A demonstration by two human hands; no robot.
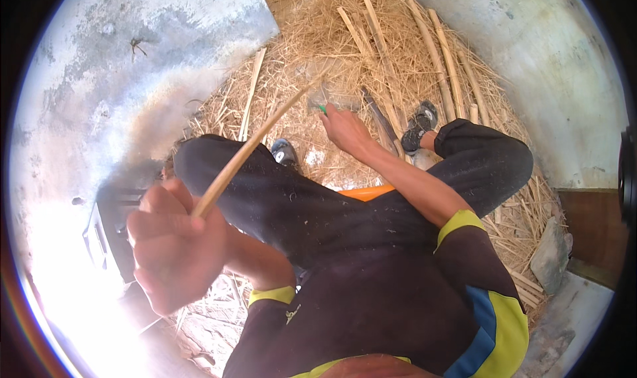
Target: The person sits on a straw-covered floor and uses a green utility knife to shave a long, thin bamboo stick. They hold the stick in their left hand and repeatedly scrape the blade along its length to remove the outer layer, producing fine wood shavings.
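Observation:
My left hand (178,242), raised at the left, is closed round the thick end of a long pale wooden stick (255,139). The stick slants up and away to the right, and its far end narrows close to my right hand. That right hand (348,132) is out over the straw between my feet, its fingers closed on a small green-handled tool (322,109). Only a bit of the green shows; the tool's working end is blurred against the straw, and I cannot tell whether it touches the stick.
Straw-like shavings (298,20) cover the ground. Several peeled poles (441,60) lie at the far right, with split strips (378,33) beside them. An orange object (368,193) sits under my legs. Pale walls (133,53) stand on both sides; a stone (551,255) lies at right.

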